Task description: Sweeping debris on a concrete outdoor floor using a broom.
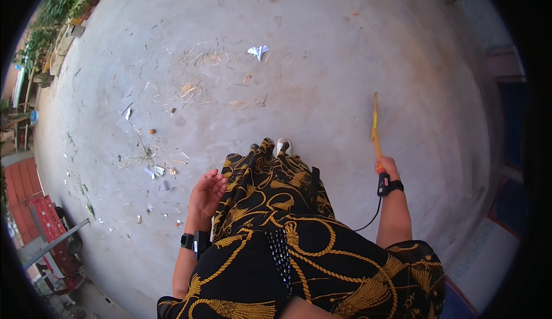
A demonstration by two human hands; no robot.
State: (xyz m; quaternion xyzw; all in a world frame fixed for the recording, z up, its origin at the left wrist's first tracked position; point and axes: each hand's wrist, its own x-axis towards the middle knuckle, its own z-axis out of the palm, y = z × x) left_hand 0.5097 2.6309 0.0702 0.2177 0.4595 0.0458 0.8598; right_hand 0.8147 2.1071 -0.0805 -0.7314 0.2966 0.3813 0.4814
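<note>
My right hand (387, 168) grips the near end of a slim yellow long-handled tool (376, 126), out to the right of my body. The tool points away from me; its far part looks narrow and flat, seen edge-on, so its kind is unclear. My left hand (209, 191) hangs beside my patterned black-and-gold dress (270, 204), with loosely bent fingers and nothing in it. A white folded-paper shape (258, 52) lies on the concrete ground ahead. Dry straw bits (188, 89) are scattered to its left. Paper scraps and twigs (148, 155) are strewn ahead and left of my left hand.
Potted plants (80, 8) and stone blocks (57, 57) line the far left edge. A red cart-like vehicle (54, 227) stands at the left. Dark blue panels (512, 123) run along the right edge. A black cable (371, 222) trails from my right wrist.
</note>
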